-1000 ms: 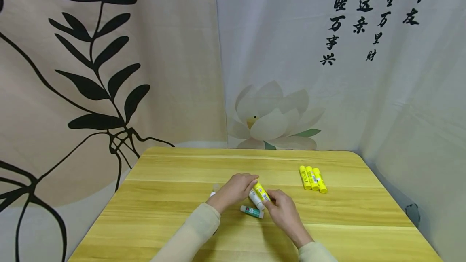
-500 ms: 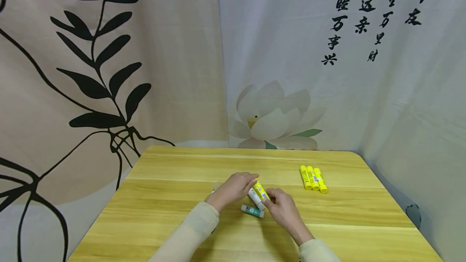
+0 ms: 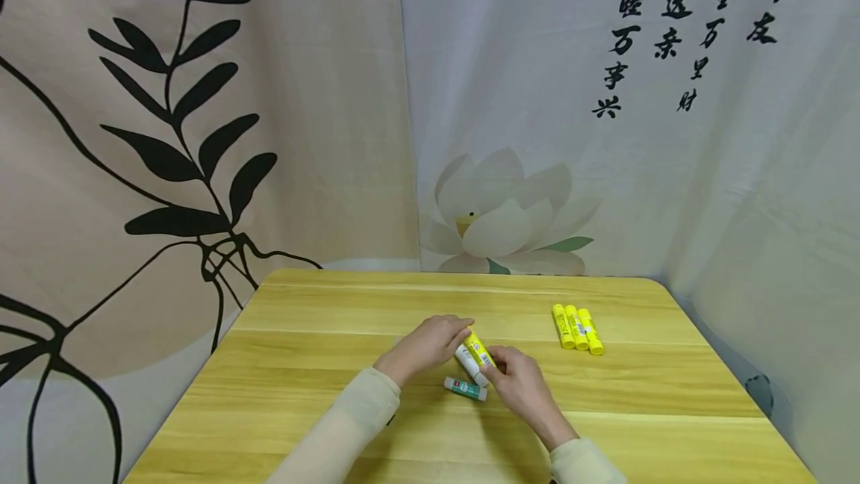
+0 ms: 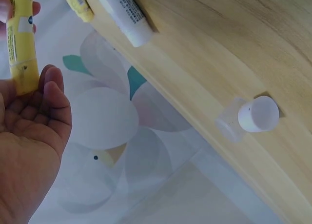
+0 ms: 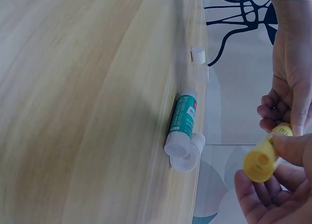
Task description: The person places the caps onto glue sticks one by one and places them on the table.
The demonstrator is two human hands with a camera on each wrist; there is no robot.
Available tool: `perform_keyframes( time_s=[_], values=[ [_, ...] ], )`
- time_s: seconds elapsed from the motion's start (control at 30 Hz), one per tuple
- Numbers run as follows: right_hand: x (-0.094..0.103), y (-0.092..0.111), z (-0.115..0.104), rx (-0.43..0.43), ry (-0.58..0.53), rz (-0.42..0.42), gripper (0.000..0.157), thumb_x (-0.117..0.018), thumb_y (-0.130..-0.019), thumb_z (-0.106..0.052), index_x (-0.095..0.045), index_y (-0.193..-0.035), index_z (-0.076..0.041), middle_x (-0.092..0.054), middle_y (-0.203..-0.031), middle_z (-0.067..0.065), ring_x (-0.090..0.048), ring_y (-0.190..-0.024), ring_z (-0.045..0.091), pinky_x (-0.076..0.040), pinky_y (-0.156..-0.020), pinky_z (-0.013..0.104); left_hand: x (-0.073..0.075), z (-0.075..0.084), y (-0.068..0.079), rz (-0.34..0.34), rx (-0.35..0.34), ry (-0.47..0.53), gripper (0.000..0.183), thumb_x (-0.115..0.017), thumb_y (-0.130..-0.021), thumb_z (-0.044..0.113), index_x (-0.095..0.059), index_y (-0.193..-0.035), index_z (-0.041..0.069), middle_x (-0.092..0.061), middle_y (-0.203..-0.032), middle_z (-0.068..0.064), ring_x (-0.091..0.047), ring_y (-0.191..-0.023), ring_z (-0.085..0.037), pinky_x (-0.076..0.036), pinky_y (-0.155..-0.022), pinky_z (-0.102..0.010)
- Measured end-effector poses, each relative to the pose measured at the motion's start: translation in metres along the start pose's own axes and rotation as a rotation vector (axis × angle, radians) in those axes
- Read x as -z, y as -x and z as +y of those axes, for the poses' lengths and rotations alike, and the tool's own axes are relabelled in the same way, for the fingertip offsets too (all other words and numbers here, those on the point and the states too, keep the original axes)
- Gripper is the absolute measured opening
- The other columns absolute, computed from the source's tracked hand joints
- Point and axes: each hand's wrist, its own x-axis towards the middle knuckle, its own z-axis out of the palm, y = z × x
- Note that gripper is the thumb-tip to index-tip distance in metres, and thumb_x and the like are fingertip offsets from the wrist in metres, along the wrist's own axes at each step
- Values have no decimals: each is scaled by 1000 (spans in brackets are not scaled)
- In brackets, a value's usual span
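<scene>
A yellow glue stick (image 3: 480, 349) is held tilted above the table between both hands. My left hand (image 3: 425, 346) pinches its upper left end, and the same hand (image 4: 34, 136) shows at that end in the left wrist view. The lower right end is gripped between thumb and fingers of my right hand (image 3: 522, 387). Just beneath, a white glue stick (image 3: 470, 364) lies on the table, partly covered by the yellow one. A green-labelled glue stick (image 3: 465, 388) rests in front of it; in the right wrist view this green-labelled stick (image 5: 183, 120) overlaps the white one.
Three yellow glue sticks (image 3: 578, 329) lie side by side on the wooden table (image 3: 302, 409) at the back right. A small white piece with a clear part (image 4: 258, 114) is on the table near my left hand, hidden in the head view. A printed curtain hangs behind.
Both hands and the yellow glue stick have shifted very slightly up and left in the head view. The small white piece behind my left hand has gone out of sight there. The grip is unchanged.
</scene>
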Motion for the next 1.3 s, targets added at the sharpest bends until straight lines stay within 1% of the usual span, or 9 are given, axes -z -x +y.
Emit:
perform_keyframes(
  time_s=[0.23, 0.33, 0.53, 0.8, 0.93, 1.03, 1.17, 1.3],
  values=[
    [1, -1, -1, -21, 4, -5, 26, -69, -92, -9, -69, -117, -1, -68, -93, 2, -61, -83, 12, -53, -69, 32, 2, 0, 0, -14, -28, -37, 38, -45, -107, 19, -54, -138, -1, -63, -129, -13, -59, -119, -25, -46, -102, -37],
    [1, -1, -1, -23, 4, -9, 27, -69, -92, -10, -69, -118, -1, -68, -92, 2, -61, -82, 12, -52, -68, 31, 2, 0, 0, -14, -23, -43, 38, -45, -107, 19, -54, -138, -1, -63, -129, -13, -59, -119, -25, -46, -102, -37],
    [2, -1, 0, -20, -3, -12, 26, -69, -92, -9, -69, -117, 0, -68, -91, 2, -61, -80, 12, -52, -66, 30, 0, 0, -1, -8, 8, -15, 38, -46, -107, 21, -55, -137, -1, -64, -129, -12, -59, -120, -24, -46, -102, -37],
    [4, 0, 1, -25, -2, -11, 27, -69, -93, -11, -69, -117, 0, -68, -91, 2, -60, -79, 12, -51, -63, 29, -1, 0, -1, 14, 8, -12, 36, -51, -106, 21, -59, -134, 0, -66, -125, -10, -62, -115, -23, -49, -99, -35],
    [5, 0, 3, -24, 9, -6, 28, -70, -93, -12, -69, -117, 0, -68, -92, 2, -58, -78, 13, -49, -61, 29, -2, -2, 0, 30, 9, -3, 34, -54, -104, 20, -62, -130, 0, -68, -119, -9, -64, -108, -19, -51, -94, -33],
    [5, -1, 5, -20, 24, -1, 28, -70, -92, -13, -69, -117, -1, -67, -93, 2, -58, -79, 12, -49, -62, 29, -3, -3, 0, 51, -3, -2, 29, -56, -103, 19, -66, -124, 2, -70, -109, -6, -64, -96, -13, -53, -87, -29],
    [5, -2, 7, -20, 34, -1, 28, -70, -93, -14, -69, -118, -1, -67, -93, 2, -58, -80, 12, -49, -63, 29, -3, -5, 1, 80, -20, 5, 21, -59, -101, 18, -69, -114, 4, -69, -97, -1, -59, -82, -7, -52, -77, -26],
    [6, -2, 9, -22, 36, -1, 28, -70, -92, -12, -69, -117, 0, -68, -92, 2, -59, -79, 13, -50, -63, 30, -5, -6, 1, 89, -24, 5, 20, -60, -101, 17, -70, -112, 4, -68, -94, 0, -56, -76, -5, -51, -72, -24]
  ],
)
